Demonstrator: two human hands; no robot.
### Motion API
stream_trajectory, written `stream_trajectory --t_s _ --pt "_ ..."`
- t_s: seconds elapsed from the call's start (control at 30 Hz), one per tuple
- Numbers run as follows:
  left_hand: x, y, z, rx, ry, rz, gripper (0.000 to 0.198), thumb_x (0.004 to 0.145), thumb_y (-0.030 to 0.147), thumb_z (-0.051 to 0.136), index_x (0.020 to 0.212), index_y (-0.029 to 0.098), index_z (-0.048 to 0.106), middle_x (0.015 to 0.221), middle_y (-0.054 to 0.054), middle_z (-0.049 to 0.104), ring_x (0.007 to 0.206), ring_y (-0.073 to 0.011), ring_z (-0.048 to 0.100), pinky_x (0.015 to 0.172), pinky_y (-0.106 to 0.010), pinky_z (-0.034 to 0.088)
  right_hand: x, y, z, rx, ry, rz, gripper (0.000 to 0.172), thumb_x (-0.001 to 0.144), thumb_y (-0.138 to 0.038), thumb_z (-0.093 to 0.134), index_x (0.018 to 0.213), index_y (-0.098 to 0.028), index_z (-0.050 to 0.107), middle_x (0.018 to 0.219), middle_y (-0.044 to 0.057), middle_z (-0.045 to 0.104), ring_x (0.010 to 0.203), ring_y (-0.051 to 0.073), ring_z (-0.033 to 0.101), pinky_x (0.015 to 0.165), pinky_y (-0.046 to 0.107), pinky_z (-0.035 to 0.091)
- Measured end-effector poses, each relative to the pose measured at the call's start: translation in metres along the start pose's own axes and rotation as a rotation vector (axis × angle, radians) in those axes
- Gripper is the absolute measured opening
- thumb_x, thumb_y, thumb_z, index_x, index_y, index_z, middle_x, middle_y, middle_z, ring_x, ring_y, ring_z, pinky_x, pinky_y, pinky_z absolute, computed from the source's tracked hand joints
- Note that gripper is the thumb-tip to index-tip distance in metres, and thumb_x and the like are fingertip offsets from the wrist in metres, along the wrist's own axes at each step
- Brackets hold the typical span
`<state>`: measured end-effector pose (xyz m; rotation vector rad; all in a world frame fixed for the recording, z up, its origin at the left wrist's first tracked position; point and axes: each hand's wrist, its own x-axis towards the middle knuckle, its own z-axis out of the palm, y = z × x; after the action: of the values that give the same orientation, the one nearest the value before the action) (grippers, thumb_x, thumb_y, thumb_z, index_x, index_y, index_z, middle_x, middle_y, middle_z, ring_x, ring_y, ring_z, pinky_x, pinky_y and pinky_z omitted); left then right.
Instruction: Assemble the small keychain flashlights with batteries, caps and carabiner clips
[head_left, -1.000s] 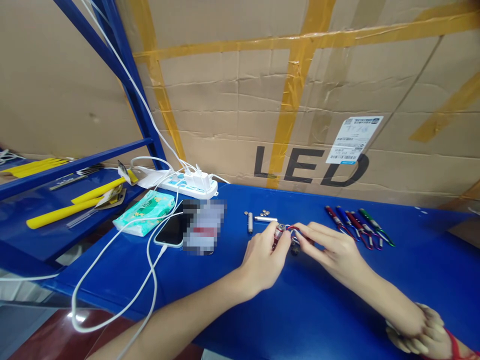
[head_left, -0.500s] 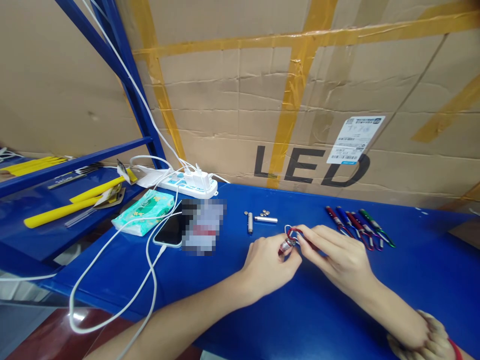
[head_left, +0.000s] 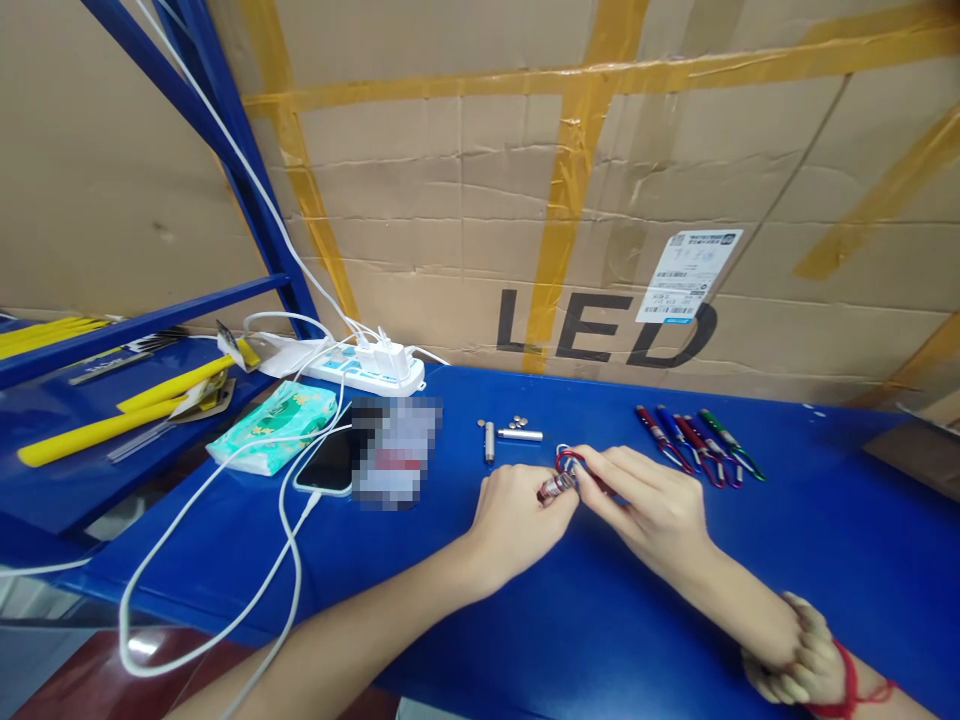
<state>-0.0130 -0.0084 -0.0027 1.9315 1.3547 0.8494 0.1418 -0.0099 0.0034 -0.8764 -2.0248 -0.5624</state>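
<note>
My left hand [head_left: 514, 515] is closed around a small red keychain flashlight [head_left: 553, 488], whose silver-labelled end pokes out by the thumb. My right hand [head_left: 649, 500] pinches at its carabiner clip end, where a red and a silver loop show; the fingertips hide the exact join. Both hands meet just above the blue tabletop. Beyond them lie two small silver metal tubes [head_left: 520, 435], one upright in the view and one sideways, with several button cells [head_left: 517, 422] beside them. Right of my hands, several red, blue and green carabiner flashlights [head_left: 694, 445] lie in a row.
On the left are a phone [head_left: 326, 462], a green tissue pack [head_left: 274, 428], a white power strip [head_left: 367, 370] and looping white cables [head_left: 124, 610]. A blurred patch covers something beside the phone. A large taped cardboard box [head_left: 450, 230] stands behind the blue table [head_left: 570, 640].
The view has shifted slightly, so the scene sits further left. The flashlight has turned flatter between my hands, and my right fingertips have come closer to its end.
</note>
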Motion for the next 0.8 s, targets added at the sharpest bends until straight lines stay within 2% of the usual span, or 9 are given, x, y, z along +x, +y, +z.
stream_trajectory --t_s 0.2,0.3,0.43,0.57,0.8 --pt "0.0002 0.0027 -0.0029 0.004 -0.017 -0.027 0.033 0.081 0.030 0.042 0.051 0.017 0.036 0.047 0.005 0.036 0.046 -0.0083 0.027 0.048 -0.024 0.019 0.0006 -0.0003 -0.0010 0.032 0.065 0.096 0.012 0.086 -0.017 0.054 0.089 -0.015 0.066 0.067 0.003 0.067 0.055 0.010 0.059 0.055 0.020 0.045" --pt "-0.0013 0.0050 -0.0046 0.075 0.025 -0.026 0.021 0.085 0.036 0.040 0.071 0.020 0.045 0.058 0.005 0.049 0.050 -0.0102 0.042 0.050 -0.023 0.027 -0.0011 -0.0016 -0.0002 0.004 0.049 0.119 0.013 0.086 -0.018 0.054 0.090 -0.014 0.066 0.067 0.003 0.067 0.054 0.010 0.059 0.055 0.020 0.046" --pt "-0.0021 0.0043 -0.0056 0.257 0.081 0.128 0.019 0.091 0.035 0.032 0.095 0.020 0.043 0.086 -0.003 0.059 0.072 -0.0179 0.059 0.063 -0.028 0.039 -0.0014 -0.0025 0.0002 -0.053 0.062 0.181 0.014 0.086 -0.020 0.055 0.092 -0.015 0.067 0.070 0.003 0.068 0.057 0.011 0.061 0.055 0.020 0.045" --pt "-0.0005 0.0013 -0.0048 0.369 0.096 0.215 0.022 0.095 0.032 0.023 0.095 0.021 0.043 0.099 -0.005 0.057 0.082 -0.0196 0.061 0.068 -0.030 0.043 0.0002 -0.0035 -0.0005 -0.085 0.076 0.169 0.015 0.086 -0.019 0.055 0.093 -0.017 0.068 0.069 0.002 0.069 0.056 0.010 0.062 0.054 0.020 0.045" --pt "0.0013 0.0010 -0.0027 0.456 0.026 0.246 0.022 0.095 0.030 0.024 0.094 0.021 0.044 0.092 -0.003 0.061 0.083 -0.0205 0.062 0.069 -0.030 0.044 0.0003 -0.0055 -0.0010 -0.106 0.062 0.140 0.015 0.086 -0.018 0.055 0.090 -0.015 0.068 0.069 0.003 0.070 0.054 0.009 0.062 0.054 0.019 0.044"
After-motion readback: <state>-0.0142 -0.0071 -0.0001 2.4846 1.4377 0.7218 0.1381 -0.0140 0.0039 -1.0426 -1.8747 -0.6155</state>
